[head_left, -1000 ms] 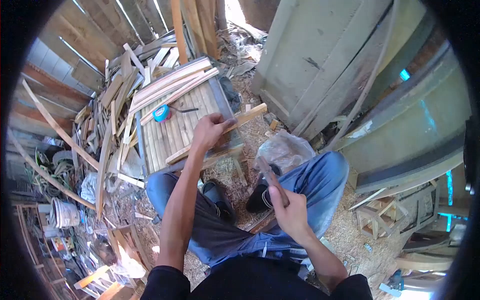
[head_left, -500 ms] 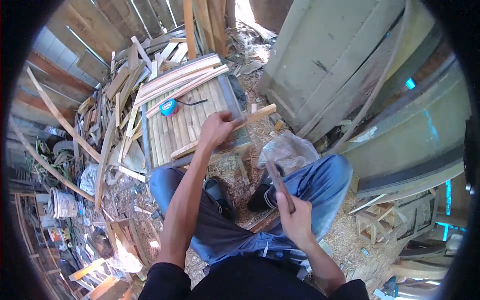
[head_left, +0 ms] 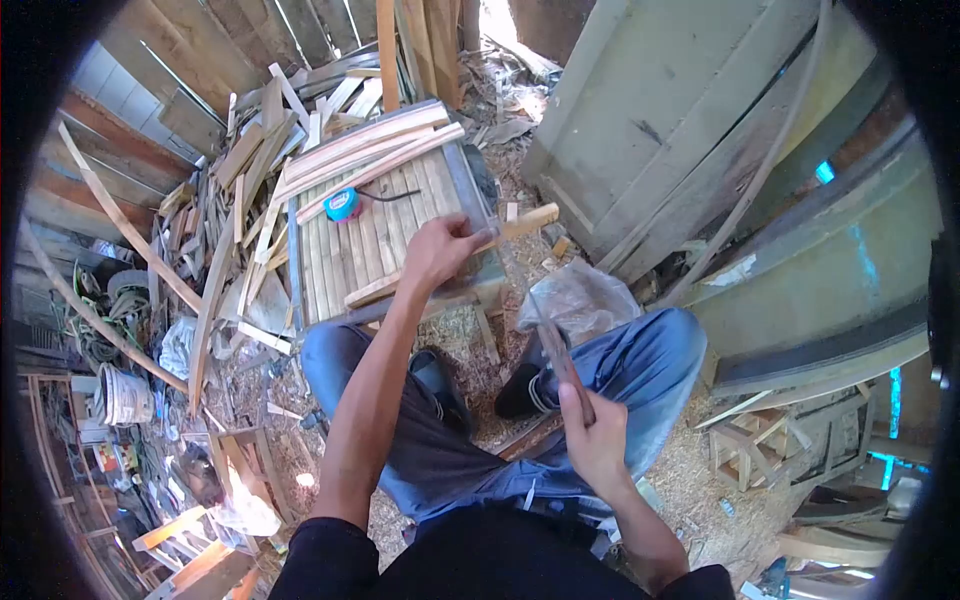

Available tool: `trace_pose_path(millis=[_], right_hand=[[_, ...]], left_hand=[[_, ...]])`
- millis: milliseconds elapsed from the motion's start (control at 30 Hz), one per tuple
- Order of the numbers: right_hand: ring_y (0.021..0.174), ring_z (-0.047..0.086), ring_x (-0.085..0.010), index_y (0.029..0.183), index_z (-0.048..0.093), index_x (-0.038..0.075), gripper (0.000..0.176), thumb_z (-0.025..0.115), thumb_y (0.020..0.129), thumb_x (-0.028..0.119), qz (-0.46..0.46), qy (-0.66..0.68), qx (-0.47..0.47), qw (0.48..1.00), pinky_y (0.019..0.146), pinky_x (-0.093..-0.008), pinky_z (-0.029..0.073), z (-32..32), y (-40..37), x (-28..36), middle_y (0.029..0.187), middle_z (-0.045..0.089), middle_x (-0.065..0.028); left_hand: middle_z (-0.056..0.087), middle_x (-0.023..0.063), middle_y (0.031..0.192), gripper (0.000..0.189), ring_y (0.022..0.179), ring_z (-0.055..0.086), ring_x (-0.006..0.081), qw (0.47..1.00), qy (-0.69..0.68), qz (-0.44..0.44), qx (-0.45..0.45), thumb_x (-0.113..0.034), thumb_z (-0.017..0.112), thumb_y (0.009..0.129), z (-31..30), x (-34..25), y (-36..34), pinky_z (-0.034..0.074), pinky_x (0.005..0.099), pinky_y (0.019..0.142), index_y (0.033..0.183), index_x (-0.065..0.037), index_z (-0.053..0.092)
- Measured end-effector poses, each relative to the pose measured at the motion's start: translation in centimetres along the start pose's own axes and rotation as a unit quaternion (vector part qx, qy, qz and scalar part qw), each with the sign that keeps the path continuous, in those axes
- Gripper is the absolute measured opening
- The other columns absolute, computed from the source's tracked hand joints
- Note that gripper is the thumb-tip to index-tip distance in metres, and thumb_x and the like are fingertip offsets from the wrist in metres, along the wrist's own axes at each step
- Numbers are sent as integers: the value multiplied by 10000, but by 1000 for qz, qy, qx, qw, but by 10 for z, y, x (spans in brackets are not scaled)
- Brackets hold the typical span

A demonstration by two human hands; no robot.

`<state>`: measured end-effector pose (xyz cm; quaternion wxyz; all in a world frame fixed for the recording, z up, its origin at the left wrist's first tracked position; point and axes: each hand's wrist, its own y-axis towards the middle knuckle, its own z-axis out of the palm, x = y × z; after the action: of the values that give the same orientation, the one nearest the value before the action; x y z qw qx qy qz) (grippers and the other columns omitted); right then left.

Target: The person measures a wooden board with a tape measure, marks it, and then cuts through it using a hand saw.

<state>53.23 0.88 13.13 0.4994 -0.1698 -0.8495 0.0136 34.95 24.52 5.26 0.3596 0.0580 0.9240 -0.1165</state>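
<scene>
My left hand [head_left: 436, 254] is closed on a narrow wooden strip [head_left: 530, 219], which lies slantwise across the near side of a slatted wooden panel [head_left: 345, 258]. The strip's right end sticks out past the panel's edge. In my right hand [head_left: 598, 437] is a long, narrow-bladed hand tool [head_left: 556, 350], gripped low over my right thigh with its blade pointing up and away. Its thin far end is blurred, below the strip's projecting end. A blue tape measure [head_left: 342, 205] rests on the panel beyond my left hand, with a dark strap beside it.
Several pale wooden strips [head_left: 370, 150] lie at the panel's far side. Scrap wood [head_left: 240, 195] is heaped to the left. A clear plastic bag [head_left: 580, 300] sits by my right knee, and large boards [head_left: 640, 120] lean at the right. Shavings cover the floor.
The view has shifted slightly, so the panel sits a little farther right. The tool's blade has tilted a little, while both hands keep their grips.
</scene>
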Motion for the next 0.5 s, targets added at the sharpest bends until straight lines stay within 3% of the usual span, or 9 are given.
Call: trace_pose_path(millis=[33,167,267,333,400,500], right_hand=[[531,385,-77,766,632,-61,457,588,974,343,-8,18,-15,1000,469,-337,327,2,0,2,523,385,-60],[485,430,-148,751,613,-66,495,573,975,374,-64,27,-50,996,488,-365,355,40,70,9,520,449,-131],[480,444,-261,752,608,-64,483,580,966,367,-56,18,-28,998,519,-386,384,39,72,15,542,486,-194],[476,439,-198,750,611,-65,458,593,964,340,-73,38,-51,995,502,-368,372,21,38,7,526,460,-166],[484,398,-125,749,614,-62,431,602,964,312,-16,22,-37,999,478,-349,343,2,1,1,511,411,-114],[502,356,-82,730,610,-53,427,610,964,304,8,22,-30,999,460,-338,310,3,-8,3,509,367,-68]], left_hand=[[619,106,620,503,604,639,239,999,-20,-14,29,-523,707,805,-3,-4,-3,472,367,617,765,-24,656],[634,124,643,520,651,644,271,998,-39,-15,41,-537,693,809,-1,-7,-1,474,371,647,760,-21,647],[634,120,646,519,663,648,265,1000,-7,7,19,-542,696,805,-3,-8,-2,475,377,646,765,-26,651],[641,126,666,517,681,649,278,999,-22,-17,39,-540,698,803,-6,-13,-3,477,384,654,765,-26,651],[647,133,685,516,699,650,292,996,-40,-47,59,-537,700,801,-6,-13,-1,479,391,663,766,-25,650],[662,155,740,488,741,648,328,1000,22,19,11,-506,711,796,2,-4,-5,483,405,683,785,-22,647]])
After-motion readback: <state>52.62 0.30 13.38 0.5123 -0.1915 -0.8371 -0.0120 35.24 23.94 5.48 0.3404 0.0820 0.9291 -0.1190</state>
